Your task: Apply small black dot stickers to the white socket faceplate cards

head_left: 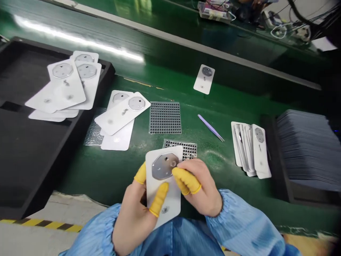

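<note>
Over the near side of a green table (218, 163), a left hand (135, 217) in yellow finger covers (159, 201) grips a white panel (174, 199), thumb on its face. The right hand (204, 185) brings its fingertips close together at the edge of the panel's gray octagon (159, 167); whether they pinch anything small cannot be told. Just beyond, partly hidden, lies a dotted sheet (190, 151), with a second sheet (165, 117) farther out. Purple tweezers (209, 126) lie to the right. Overlapping panels (121, 110) lie at left, near a black tray (34, 170) bearing more; at far right, a dark bin (283, 170) holds gray sheets (306, 145).
</note>
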A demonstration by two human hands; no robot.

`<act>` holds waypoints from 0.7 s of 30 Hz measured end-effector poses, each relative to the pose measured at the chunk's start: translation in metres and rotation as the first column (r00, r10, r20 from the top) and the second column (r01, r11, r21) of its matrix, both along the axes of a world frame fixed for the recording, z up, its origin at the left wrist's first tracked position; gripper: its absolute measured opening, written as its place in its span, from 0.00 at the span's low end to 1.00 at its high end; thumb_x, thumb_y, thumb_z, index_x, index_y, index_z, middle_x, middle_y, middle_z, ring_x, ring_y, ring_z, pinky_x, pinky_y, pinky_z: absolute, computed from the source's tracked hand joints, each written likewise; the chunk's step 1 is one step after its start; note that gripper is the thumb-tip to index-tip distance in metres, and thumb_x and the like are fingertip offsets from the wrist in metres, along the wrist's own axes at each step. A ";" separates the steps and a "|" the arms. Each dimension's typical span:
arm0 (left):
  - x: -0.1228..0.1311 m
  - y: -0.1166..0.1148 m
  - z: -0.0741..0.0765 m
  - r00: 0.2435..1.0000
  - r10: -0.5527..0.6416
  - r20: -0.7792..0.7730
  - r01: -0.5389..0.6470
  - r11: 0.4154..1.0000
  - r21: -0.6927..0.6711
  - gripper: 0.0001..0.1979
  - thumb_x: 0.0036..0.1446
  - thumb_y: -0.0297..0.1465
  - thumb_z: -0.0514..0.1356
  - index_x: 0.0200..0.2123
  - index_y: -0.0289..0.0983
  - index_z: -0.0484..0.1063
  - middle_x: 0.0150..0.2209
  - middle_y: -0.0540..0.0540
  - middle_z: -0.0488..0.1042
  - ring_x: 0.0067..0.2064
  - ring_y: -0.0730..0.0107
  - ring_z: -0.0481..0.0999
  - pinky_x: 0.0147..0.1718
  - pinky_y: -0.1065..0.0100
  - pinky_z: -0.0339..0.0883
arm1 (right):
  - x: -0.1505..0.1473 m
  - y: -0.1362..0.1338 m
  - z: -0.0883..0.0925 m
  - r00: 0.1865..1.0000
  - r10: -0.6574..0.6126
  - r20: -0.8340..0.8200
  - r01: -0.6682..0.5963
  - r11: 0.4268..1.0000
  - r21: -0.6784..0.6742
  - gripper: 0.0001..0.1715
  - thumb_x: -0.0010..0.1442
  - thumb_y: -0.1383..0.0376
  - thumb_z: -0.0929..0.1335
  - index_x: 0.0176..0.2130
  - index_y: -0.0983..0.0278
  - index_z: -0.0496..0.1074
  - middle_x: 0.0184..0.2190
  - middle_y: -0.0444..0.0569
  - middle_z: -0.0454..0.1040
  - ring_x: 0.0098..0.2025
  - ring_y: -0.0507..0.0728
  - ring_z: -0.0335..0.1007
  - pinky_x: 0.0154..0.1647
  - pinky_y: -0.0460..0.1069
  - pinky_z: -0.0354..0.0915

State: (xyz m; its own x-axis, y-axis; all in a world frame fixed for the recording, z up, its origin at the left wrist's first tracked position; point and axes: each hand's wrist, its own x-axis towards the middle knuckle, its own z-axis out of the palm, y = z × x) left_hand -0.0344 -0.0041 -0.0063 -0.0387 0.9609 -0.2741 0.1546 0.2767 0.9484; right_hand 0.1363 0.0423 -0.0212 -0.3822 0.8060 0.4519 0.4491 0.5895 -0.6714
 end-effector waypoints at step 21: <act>0.010 -0.029 -0.016 0.977 0.119 -0.177 -0.084 0.977 0.197 0.22 0.58 0.36 0.55 0.57 0.44 0.66 0.45 0.43 0.78 0.37 0.56 0.77 0.33 0.60 0.72 | -0.006 -0.028 0.005 0.971 -0.072 0.228 0.029 0.982 0.188 0.19 0.60 0.67 0.61 0.51 0.68 0.67 0.54 0.65 0.65 0.57 0.67 0.61 0.56 0.66 0.63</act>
State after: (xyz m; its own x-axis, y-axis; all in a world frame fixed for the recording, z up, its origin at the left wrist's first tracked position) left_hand -0.0247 -0.0328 -0.0226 -0.1718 0.9827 -0.0686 0.3138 0.1206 0.9418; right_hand 0.1298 0.0146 -0.0159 -0.4552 0.7393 0.4962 0.6120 0.6646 -0.4287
